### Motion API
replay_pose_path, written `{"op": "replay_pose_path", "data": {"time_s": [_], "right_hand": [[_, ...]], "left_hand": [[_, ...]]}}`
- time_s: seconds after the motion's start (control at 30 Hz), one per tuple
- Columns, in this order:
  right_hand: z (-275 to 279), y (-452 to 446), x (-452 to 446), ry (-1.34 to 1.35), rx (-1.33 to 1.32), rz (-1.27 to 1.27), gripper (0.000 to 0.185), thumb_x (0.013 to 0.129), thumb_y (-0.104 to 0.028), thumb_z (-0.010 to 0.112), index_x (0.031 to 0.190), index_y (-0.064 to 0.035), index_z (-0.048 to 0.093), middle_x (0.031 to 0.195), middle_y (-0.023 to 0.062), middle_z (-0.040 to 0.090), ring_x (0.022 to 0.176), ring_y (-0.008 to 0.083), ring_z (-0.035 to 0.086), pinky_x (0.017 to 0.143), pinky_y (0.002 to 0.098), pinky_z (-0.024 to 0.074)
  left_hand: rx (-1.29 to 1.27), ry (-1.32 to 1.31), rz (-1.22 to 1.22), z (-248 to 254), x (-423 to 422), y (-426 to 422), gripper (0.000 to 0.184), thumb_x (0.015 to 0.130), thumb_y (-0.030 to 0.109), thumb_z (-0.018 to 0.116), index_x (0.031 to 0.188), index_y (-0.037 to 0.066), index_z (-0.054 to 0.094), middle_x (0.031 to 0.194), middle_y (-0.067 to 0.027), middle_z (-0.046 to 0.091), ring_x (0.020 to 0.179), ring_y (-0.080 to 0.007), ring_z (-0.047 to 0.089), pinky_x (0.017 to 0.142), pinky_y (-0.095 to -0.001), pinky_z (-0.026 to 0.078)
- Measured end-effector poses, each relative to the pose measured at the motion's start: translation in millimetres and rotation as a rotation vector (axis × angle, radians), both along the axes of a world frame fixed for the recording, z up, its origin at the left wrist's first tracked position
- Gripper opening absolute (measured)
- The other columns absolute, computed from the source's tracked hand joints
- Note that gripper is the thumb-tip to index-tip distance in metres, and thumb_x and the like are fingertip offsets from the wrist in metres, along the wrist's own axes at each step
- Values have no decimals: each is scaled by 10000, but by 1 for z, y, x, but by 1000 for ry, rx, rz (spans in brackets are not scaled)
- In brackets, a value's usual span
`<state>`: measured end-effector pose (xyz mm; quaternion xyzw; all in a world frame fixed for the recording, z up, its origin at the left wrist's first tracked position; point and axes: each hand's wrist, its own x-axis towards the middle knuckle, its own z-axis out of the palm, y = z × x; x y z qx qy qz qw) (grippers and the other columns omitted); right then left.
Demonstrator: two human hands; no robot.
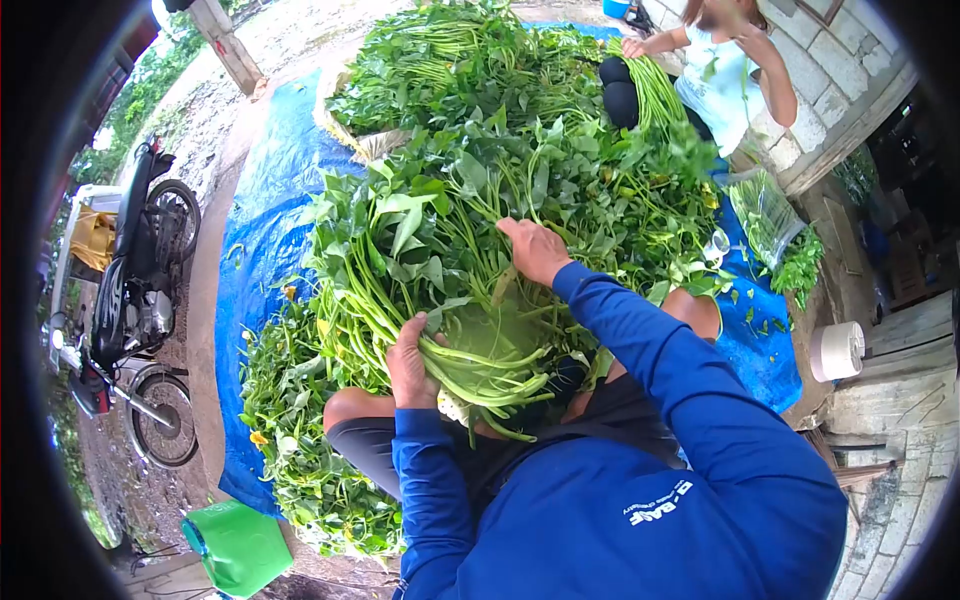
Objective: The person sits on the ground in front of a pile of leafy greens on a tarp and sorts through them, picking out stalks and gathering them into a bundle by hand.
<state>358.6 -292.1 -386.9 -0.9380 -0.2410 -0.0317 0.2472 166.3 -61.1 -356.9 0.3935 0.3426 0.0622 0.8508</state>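
Leafy vegetable bundle (372, 312), gripped in our left hand (412, 365), slants from upper left to lower centre; our right hand (535, 250), grip unclear, lies right of it over the leafy pile (570, 190).

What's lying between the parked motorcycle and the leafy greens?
In the head view, a strip of brown ground and then the blue tarp lie between the motorcycle and the leafy greens.

Blue shirt (570, 520), long sleeves (665, 345) to the wrists, creased. White lettering (660, 504) on chest: "BASF" large, smaller line alongside. Shorts (366, 448) dark, near-black, knees exposed. Left hand (411, 368), right hand (540, 250) both bare.
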Motion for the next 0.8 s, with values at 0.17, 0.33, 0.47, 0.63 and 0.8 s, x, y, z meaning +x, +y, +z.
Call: {"op": "replay_pose_path", "data": {"time_s": [0.17,0.33,0.47,0.63,0.8], "right_hand": [[44,0,31,307,199,1,466,960,-63,612,1423,-9,601,1065,241,752,978,344,738,876,458,574],[123,-5,48,692,508,-40,282,1003,-141,698,1282,-104,687,1026,33,701,859,139,659,719,347,582],[171,-11,50,657,459,25,272,1031,-128,691,1292,-97,620,1093,52,700,918,156,697,764,357,606],[218,-8,45,487,714,18,449,1003,-178,769,1368,14,592,1125,94,712,903,178,713,755,326,626],[230,-8,36,275,665,21,470,988,-183,792,1368,38,628,1025,79,731,801,116,687,672,270,598]], "left_hand": [[23,10,25,-13,0,6,221,937,205,810,976,33,677,815,-72,685,670,-191,672,603,-360,606],[40,-18,46,-1,2,2,188,923,161,824,958,-13,763,839,-89,754,640,-179,693,589,-314,583],[79,-13,9,-1,4,3,193,916,158,829,966,-16,763,845,-92,758,647,-173,699,582,-310,577],[127,-43,18,1,1,-2,199,909,157,844,949,-18,758,811,-73,738,638,-162,690,581,-304,559],[163,-80,11,4,5,-4,201,911,148,854,946,-24,754,812,-63,731,626,-159,677,585,-298,554]]}}
